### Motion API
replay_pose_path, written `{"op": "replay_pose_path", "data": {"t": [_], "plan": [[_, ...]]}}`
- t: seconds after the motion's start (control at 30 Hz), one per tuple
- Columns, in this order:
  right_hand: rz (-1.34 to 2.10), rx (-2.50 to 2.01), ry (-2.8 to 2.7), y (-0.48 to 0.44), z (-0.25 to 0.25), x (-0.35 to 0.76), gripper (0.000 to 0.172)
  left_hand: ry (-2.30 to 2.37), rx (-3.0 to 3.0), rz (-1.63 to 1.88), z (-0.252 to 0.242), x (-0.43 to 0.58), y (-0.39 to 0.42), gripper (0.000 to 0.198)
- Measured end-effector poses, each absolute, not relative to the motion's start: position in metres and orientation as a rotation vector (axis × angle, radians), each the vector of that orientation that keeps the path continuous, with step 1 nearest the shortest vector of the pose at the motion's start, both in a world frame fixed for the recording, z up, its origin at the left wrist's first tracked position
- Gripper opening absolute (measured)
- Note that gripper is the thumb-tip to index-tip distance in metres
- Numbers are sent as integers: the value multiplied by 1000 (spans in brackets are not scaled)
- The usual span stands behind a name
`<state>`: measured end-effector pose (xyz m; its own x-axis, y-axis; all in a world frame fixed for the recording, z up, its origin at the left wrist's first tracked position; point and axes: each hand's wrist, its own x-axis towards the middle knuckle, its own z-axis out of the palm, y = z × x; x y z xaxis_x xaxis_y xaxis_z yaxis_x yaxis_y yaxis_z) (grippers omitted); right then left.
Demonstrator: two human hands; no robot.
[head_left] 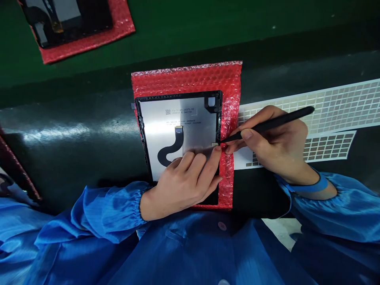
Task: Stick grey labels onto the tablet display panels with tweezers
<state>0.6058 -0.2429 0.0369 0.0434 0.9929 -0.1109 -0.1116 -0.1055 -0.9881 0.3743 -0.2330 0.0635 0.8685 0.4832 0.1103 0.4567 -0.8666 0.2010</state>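
A tablet screen assembly point(196, 134) lies face down, its silver back and black frame showing, with printed codes and a curved black flex cable point(178, 138). My left hand point(190, 174) rests over its lower part, fingers bent and apart, gripping nothing. Its index fingertip touches the right edge, just below a small pale sticker point(214, 144). My right hand point(273, 142) pinches black fine-tipped tweezers point(276, 119). Their tip meets the frame's right edge beside the sticker. My left palm hides the lower part of the panel.
Red bubble wrap point(187, 77) lies under the screen. Sheets of small grid stickers point(335, 103) spread to the right, partly beneath my right hand. Another screen assembly point(92, 18) on red wrap sits at upper left of the dark green table point(89, 130).
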Motion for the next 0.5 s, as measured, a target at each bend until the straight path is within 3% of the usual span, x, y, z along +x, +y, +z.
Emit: {"op": "replay_pose_path", "data": {"t": [0.33, 0.5], "plan": [[1288, -1269, -967, -243, 37, 604, 5, 735, 2865, 171, 66, 375, -233, 61], [1115, -1361, -862, -247, 54, 612, 6, 764, 2788, 204, 64, 373, -232, 60]]}}
